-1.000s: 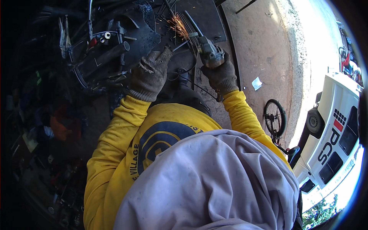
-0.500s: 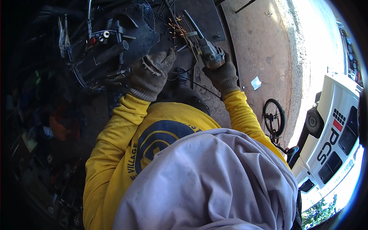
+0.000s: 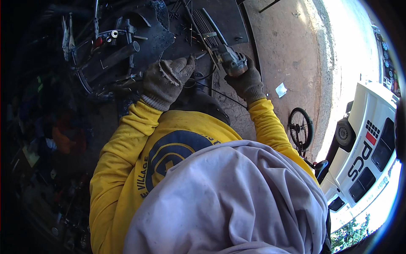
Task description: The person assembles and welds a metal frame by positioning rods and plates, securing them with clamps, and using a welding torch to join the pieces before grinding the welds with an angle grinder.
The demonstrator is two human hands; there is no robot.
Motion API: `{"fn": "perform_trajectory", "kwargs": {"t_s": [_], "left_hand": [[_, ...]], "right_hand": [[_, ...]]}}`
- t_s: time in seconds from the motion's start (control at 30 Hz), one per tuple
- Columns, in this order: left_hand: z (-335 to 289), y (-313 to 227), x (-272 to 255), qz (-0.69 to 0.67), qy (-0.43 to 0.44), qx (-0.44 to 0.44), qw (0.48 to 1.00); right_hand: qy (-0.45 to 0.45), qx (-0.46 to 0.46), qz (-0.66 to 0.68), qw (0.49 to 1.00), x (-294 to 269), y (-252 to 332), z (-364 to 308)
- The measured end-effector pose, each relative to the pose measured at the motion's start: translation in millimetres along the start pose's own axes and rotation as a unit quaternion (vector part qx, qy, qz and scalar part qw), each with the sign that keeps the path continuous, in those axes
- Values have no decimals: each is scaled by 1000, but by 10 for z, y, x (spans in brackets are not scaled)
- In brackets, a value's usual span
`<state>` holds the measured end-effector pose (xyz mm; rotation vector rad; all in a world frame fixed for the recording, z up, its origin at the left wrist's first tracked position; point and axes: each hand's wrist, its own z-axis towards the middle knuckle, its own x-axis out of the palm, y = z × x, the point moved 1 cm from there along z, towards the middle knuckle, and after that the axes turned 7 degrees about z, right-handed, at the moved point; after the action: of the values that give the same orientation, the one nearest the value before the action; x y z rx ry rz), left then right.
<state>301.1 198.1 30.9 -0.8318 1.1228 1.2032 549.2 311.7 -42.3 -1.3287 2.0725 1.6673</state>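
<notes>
My right hand (image 3: 246,83), in a worn brown work glove, is wrapped round the body of an angle grinder (image 3: 232,61). The grinder's head points up and left over the dark bench, beside a long thin metal bar (image 3: 195,26). My left hand (image 3: 167,80), in a matching frayed glove, has its fingers pressed together. From its fingertips a short metal rod (image 3: 201,56) sticks out toward the grinder. The grinder's disc is hard to make out from here.
A curved metal frame (image 3: 78,78) with a thick tube (image 3: 118,55) and locking pliers (image 3: 67,36) lies left on the dark steel bench (image 3: 232,25). A bundle of thin rods (image 3: 207,31) lies behind the grinder. Right are a bicycle wheel (image 3: 301,127) and a white van (image 3: 363,148).
Orange sparks flew near the grinder half a second ago; hardly any show now. Both hands stay nearly in place, and the view has shifted slightly.
</notes>
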Motion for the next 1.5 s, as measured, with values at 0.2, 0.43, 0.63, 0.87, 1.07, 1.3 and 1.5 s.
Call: {"fn": "perform_trajectory", "kwargs": {"t_s": [0.2, 0.43, 0.63, 0.87, 1.07, 1.3, 1.5], "left_hand": [[-65, 42, 81, -13, -12, -32, 999], [-47, -33, 35, -121, -5, -113, 986], [-59, -44, 124, -289, 1, -211, 934], [-85, -76, 239, -355, -12, -292, 888], [-71, -79, 192, -486, 49, -381, 785], [-123, -33, 259, -565, 54, -440, 696], [-88, -8, 267, -545, 62, -421, 722]], "right_hand": [[-7, 20, 31, 999, -49, -25, -49], [-17, 0, 69, 997, 2, 15, -69], [-50, 26, 99, 993, 17, -8, -70], [-58, -18, 131, 989, 13, 109, -111], [-69, -27, 99, 992, 94, 88, -82], [-50, 17, 118, 992, 85, 141, -67], [-49, 16, 76, 996, 87, 184, -34]]}}
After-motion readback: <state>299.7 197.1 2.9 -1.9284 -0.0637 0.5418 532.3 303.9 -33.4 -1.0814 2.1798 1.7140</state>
